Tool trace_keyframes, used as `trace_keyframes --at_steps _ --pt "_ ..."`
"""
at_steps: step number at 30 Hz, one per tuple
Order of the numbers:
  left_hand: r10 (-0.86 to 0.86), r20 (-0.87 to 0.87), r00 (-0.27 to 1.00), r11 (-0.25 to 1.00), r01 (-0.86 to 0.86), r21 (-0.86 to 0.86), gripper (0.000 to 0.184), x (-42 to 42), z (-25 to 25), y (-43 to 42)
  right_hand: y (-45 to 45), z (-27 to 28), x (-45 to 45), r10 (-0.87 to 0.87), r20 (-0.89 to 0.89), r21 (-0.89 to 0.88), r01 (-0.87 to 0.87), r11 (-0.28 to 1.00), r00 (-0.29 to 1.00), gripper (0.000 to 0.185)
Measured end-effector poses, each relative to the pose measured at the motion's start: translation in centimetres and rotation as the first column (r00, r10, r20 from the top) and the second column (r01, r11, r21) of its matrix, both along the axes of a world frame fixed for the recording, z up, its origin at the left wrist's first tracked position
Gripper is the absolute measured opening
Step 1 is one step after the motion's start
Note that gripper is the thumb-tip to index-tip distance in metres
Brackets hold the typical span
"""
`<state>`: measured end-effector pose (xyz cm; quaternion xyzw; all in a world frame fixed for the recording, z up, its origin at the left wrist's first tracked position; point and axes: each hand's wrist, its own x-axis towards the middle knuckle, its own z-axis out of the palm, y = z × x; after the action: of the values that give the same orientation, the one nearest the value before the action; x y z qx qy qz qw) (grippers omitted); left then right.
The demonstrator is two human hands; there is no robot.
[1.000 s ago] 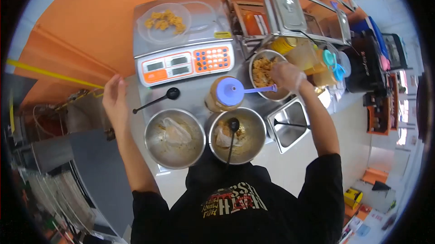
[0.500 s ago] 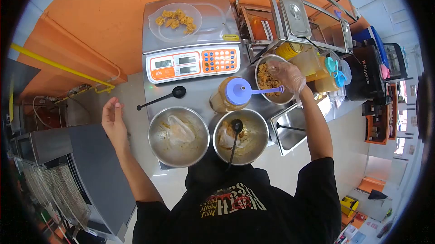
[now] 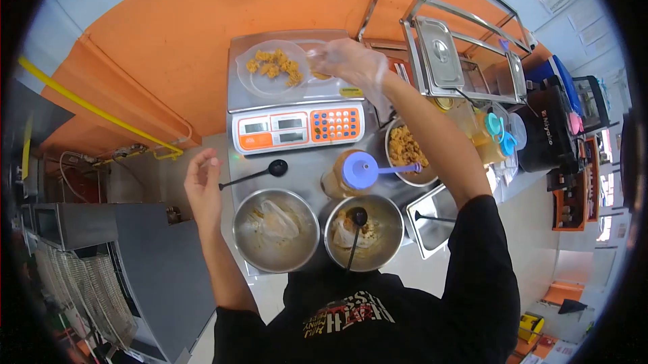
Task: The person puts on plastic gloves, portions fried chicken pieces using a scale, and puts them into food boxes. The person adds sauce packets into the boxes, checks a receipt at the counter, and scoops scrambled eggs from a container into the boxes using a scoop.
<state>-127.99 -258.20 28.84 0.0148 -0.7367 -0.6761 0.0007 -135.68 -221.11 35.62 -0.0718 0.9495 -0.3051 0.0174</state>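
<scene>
My right hand [image 3: 354,63], in a clear plastic glove, reaches over the weighing scale [image 3: 297,127], just right of a clear plastic bowl [image 3: 244,80]. Its fingers close on a golden crumbly fried piece [image 3: 321,75], partly hidden by the glove. Similar fried pieces [image 3: 273,67] lie in the bowl on the scale's platform. Bare and raised, my left hand [image 3: 204,182] hangs left of the table with fingers loosely bent and nothing in them. A black ladle [image 3: 275,168] rests on the table close to it.
Two steel mixing bowls [image 3: 246,256] [image 3: 398,242] stand at the front edge, holding plastic gloves; one also has a black ladle. A lilac-topped pump jar [image 3: 360,169] stands behind. Right are a steel bowl of fried pieces [image 3: 403,144], a steel pan [image 3: 432,236] and a metal rack [image 3: 408,26].
My right hand has moved from the steel bowl of fried pieces up and left to the scale, carrying a piece. The whole view has shifted; my left hand stays raised at the left.
</scene>
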Motion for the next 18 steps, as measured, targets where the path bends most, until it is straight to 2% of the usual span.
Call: trace_keyframes --at_steps 3,6,9,11,13,15,16,18 --pt "0.011 0.022 1.0 1.0 -0.011 -0.008 0.025 0.7 -0.2 -1.0 -3.9 2.3 -3.3 -0.039 0.154 0.196 0.008 0.981 0.987 0.034" --pt "0.042 0.028 0.999 0.998 -0.041 -0.037 0.024 1.4 -0.4 -2.6 -2.5 -0.2 -5.6 -0.041 0.006 0.285 0.038 0.958 0.999 0.039" --pt "0.08 0.022 0.997 0.996 -0.079 -0.042 0.023 2.2 -0.5 -4.3 1.6 -2.0 -3.9 -0.003 -0.133 -0.104 -0.011 0.995 0.991 0.034" --pt "0.115 0.023 0.993 0.993 -0.114 -0.044 0.022 2.8 -1.0 -5.7 2.3 0.1 0.6 0.034 -0.302 -0.052 -0.052 0.997 0.953 0.03" --pt "0.144 0.017 0.989 0.989 -0.144 -0.026 0.022 2.9 -1.7 -7.1 3.1 0.6 4.9 -0.088 -0.215 -0.055 0.078 0.995 0.973 0.028" --pt "0.169 0.008 0.986 0.983 -0.168 -0.074 0.023 3.0 -2.4 -8.5 4.3 0.4 8.4 -0.134 0.048 -0.237 0.142 0.961 0.99 0.025" --pt "0.187 0.016 0.982 0.979 -0.186 -0.079 0.023 3.0 -2.5 -8.9 5.0 -0.2 10.2 -0.122 0.066 -0.331 0.137 0.934 0.99 0.024" --pt "0.218 0.025 0.976 0.973 -0.216 -0.085 0.024 2.5 -2.3 -9.2 6.0 -1.3 13.6 -0.153 0.036 -0.289 0.157 0.944 0.988 0.021"
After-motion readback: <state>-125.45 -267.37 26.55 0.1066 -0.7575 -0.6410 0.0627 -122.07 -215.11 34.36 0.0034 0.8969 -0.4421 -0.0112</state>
